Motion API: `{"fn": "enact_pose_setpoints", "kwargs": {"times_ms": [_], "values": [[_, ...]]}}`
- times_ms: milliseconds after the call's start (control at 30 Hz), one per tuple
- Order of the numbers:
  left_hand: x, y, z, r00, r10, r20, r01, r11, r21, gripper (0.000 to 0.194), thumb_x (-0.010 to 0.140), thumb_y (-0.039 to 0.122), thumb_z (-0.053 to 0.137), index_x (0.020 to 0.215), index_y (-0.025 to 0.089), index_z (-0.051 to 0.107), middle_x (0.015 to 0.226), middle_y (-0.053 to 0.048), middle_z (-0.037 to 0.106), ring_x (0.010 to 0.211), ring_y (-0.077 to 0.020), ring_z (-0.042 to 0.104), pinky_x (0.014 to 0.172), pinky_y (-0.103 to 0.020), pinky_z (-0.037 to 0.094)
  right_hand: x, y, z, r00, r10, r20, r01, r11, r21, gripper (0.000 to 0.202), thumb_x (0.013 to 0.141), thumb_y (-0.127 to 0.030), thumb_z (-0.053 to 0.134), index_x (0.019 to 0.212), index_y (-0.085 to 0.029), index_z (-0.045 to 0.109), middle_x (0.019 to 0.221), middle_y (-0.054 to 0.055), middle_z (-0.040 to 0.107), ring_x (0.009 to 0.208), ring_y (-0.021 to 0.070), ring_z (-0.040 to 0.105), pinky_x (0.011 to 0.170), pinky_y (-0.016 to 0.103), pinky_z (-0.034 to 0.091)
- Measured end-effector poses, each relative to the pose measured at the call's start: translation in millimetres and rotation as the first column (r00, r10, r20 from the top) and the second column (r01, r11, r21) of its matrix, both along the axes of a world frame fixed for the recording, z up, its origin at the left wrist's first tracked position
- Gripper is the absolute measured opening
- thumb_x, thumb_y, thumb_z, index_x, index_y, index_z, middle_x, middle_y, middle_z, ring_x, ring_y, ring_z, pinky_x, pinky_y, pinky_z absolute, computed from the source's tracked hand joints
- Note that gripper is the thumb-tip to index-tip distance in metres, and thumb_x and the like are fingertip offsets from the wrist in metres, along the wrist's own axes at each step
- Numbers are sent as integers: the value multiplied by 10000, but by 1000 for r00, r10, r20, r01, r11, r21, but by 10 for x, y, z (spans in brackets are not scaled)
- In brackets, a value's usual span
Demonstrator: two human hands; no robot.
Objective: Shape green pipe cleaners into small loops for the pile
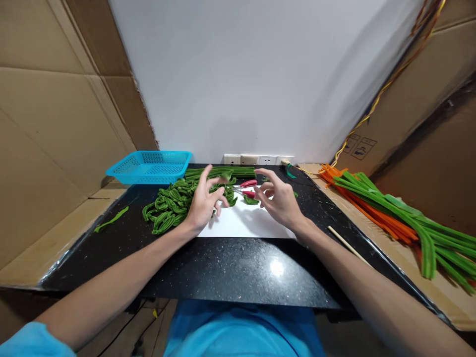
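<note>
My left hand [206,201] is raised over the left part of a white sheet [238,223], fingers spread, beside a heap of looped green fuzzy pieces [173,201]. A small green piece [226,175] shows at its fingertips; whether they touch it is unclear. My right hand [278,197] hovers over the right part of the sheet with its fingers curved and apart, nothing seen between them. Red-handled pliers [248,184] lie between my hands, the lower handle close to my right fingers. Near them is a curved green piece [251,200].
A blue basket [148,179] stands at the back left. Long green stems [241,172] lie along the wall. At right are a wooden stick [347,244], orange strips [386,220] and green strips [427,248] on cardboard. A green strip [111,219] lies far left.
</note>
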State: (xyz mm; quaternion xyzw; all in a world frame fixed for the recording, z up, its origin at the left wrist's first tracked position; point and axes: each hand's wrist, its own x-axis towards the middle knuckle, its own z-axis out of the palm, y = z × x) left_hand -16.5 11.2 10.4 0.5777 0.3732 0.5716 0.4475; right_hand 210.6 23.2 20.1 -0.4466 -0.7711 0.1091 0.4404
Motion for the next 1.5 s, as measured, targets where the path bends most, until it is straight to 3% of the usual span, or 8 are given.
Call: {"fn": "enact_pose_setpoints", "kwargs": {"times_ms": [133,300,600,700,800,1000,1267,1500], "values": [[-22,-48,82,998,64,26,-68,979,192,809,896,283,614,1593,392,219,1668,-118,262,1107,-231,662,810,-353,619,3,9,-28,987,21,158,-18,1000,-22,321,992,-312,518,1268,-217,652,684,2,702,563,162,628,602,263,432],[-36,-20,38,987,159,-4,-154,961,229,580,847,196,621,1403,261,472,1459,-134,493,1118,-247,643,915,-410,570,8,22,-53,901,-38,432,23,999,40,225,979,-247,535,1039,-227,751,717,17,718,596,157,617,603,257,333],[-55,-6,77,976,217,-23,-209,959,192,465,856,205,591,1311,230,497,1361,-115,546,1124,-240,628,1021,-452,497,17,37,-23,797,-25,604,23,1000,12,208,971,-248,562,1010,-249,767,744,32,739,616,182,631,573,265,288],[-52,-20,74,979,201,-32,-193,966,170,480,865,220,586,1335,237,487,1394,-120,533,1162,-253,616,1035,-466,487,109,117,-32,830,-154,537,153,987,46,239,972,-237,537,1057,-257,760,827,55,764,693,214,682,587,272,351],[-43,-28,63,981,189,-37,-182,972,148,519,879,235,578,1386,254,472,1440,-119,513,1229,-271,587,1072,-493,460,263,227,-31,927,-257,275,245,966,76,503,984,-172,436,1472,-267,516,1146,105,749,778,229,712,679,323,489],[-34,-44,71,978,199,-60,-188,970,156,575,918,295,557,1478,296,424,1533,-103,458,1370,-300,483,1130,-525,413,495,329,68,930,-365,-53,368,921,124,776,1036,-330,446,1655,-329,-22,1672,182,261,1176,379,644,860,492,583],[-31,-24,15,984,167,-66,-156,978,140,546,941,326,520,1471,273,401,1522,-122,455,1353,-297,501,1144,-522,400,390,325,-67,972,-77,220,56,993,101,488,961,-283,623,1439,-237,532,1402,143,534,1163,284,607,968,432,541],[-2,-27,4,989,124,-80,-113,984,136,449,928,305,519,1373,252,484,1459,-117,510,1282,-278,543,1105,-493,416,124,206,-144,822,128,554,-197,978,66,99,959,-216,663,954,-203,761,984,86,692,936,238,561,839,375,450]]}}
